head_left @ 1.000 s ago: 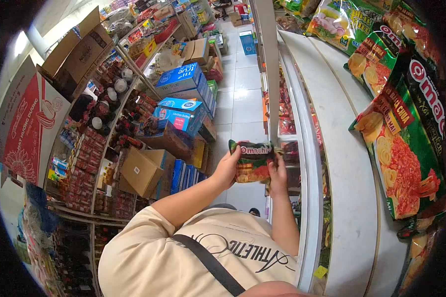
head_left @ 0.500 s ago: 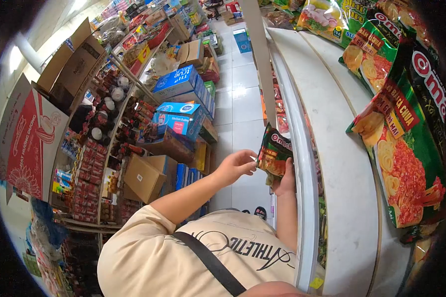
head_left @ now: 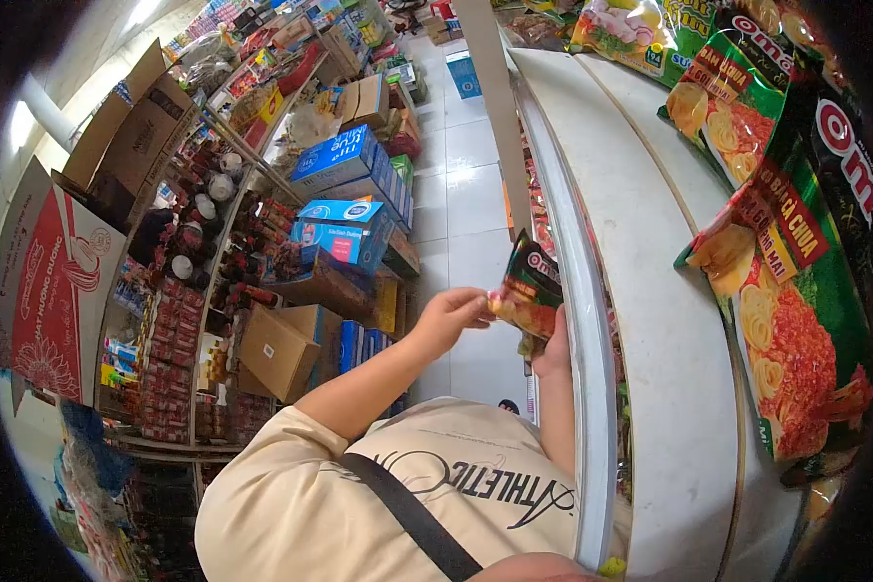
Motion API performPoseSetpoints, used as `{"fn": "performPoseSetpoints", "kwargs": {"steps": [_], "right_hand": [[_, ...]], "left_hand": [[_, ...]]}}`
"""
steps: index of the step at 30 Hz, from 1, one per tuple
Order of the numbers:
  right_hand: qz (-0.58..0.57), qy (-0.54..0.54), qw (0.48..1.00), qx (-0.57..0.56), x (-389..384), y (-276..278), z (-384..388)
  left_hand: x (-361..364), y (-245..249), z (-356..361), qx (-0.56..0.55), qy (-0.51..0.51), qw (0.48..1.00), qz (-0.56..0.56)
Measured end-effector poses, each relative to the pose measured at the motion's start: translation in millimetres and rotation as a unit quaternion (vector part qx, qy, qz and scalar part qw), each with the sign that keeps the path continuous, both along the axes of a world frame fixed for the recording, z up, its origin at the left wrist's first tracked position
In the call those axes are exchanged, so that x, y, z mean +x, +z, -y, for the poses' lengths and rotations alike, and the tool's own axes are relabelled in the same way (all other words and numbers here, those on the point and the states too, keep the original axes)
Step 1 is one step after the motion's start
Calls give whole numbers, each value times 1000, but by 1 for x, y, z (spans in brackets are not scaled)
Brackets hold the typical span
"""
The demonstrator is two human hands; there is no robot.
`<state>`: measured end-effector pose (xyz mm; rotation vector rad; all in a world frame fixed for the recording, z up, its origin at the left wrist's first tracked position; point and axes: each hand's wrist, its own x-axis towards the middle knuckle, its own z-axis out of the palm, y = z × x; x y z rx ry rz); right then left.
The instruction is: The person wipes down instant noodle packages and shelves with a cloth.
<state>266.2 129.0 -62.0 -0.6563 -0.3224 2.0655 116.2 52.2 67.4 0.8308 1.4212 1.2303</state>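
My left hand (head_left: 456,318) pinches the left edge of a small green and black noodle packet (head_left: 532,289) between thumb and fingertips. On the packet's lower right side, my right hand (head_left: 554,351) grips it, partly hidden by the packet and the shelf edge. The packet is tilted, over the floor just left of the white shelf (head_left: 640,242). Larger packets of the same design (head_left: 795,320) lie on that shelf at the right.
A white upright post (head_left: 500,116) stands beyond the packet, at the shelf's edge. Blue cartons (head_left: 344,233) and an open brown box (head_left: 279,351) line the aisle's left side, before racks of bottles (head_left: 204,209). A tiled floor (head_left: 470,194) runs between.
My left hand has closed onto the packet's left edge, where its fingers were looser before. The packet has shifted slightly left and its left edge is pulled outward. The view has moved slightly.
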Motion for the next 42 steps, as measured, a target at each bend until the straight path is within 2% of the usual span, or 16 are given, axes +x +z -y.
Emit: {"fn": "performPoseSetpoints", "kwargs": {"steps": [3, 6, 7, 9, 11, 13, 16, 19, 20, 23, 27, 33, 36, 39, 40, 42], "right_hand": [[0, -19, 1000, 9, -1, 0, -3], [11, -33, 999, 36, -1, 6, -2], [18, -35, 998, 52, -1, 9, -1], [37, -34, 995, 89, -1, 14, 3], [74, -9, 984, 163, -2, 22, 5], [113, 33, 963, 244, -5, 28, 9], [207, 118, 904, 355, -9, 26, 14], [298, 174, 843, 413, -4, 39, 15], [270, 152, 865, 396, -5, 35, 15], [306, 194, 850, 381, 1, 38, 11], [373, 142, 834, 382, -5, 29, 14], [437, 119, 802, 390, -5, 40, 13], [554, 19, 688, 468, -4, 6, 0], [460, 73, 699, 543, -7, 23, 12], [427, 91, 699, 567, -7, 35, 16], [392, 147, 715, 560, -3, 53, 21]], "left_hand": [[-10, 7, -12, 57, 143, 987, 43], [-36, 9, -17, 78, 168, 982, 45], [-36, 10, -17, 97, 121, 982, -103], [-35, 9, -13, 127, 21, 912, -390], [-21, 3, -7, 132, -43, 860, -491], [-12, -12, 0, 59, -147, 808, -567], [-5, -23, 7, 3, -177, 788, -590], [1, -25, 13, 32, -158, 817, -554], [2, -23, 13, 22, -154, 822, -548], [-2, -19, 14, 49, -130, 835, -533], [-7, -31, 16, 27, -92, 898, -430], [2, -37, 18, 39, -10, 917, -396], [-3, -33, 15, -3, 3, 946, -325], [-9, -22, 10, 11, -102, 894, -435], [-10, -26, 11, 64, -130, 877, -458], [-5, -26, 16, 77, -126, 871, -468]]}}
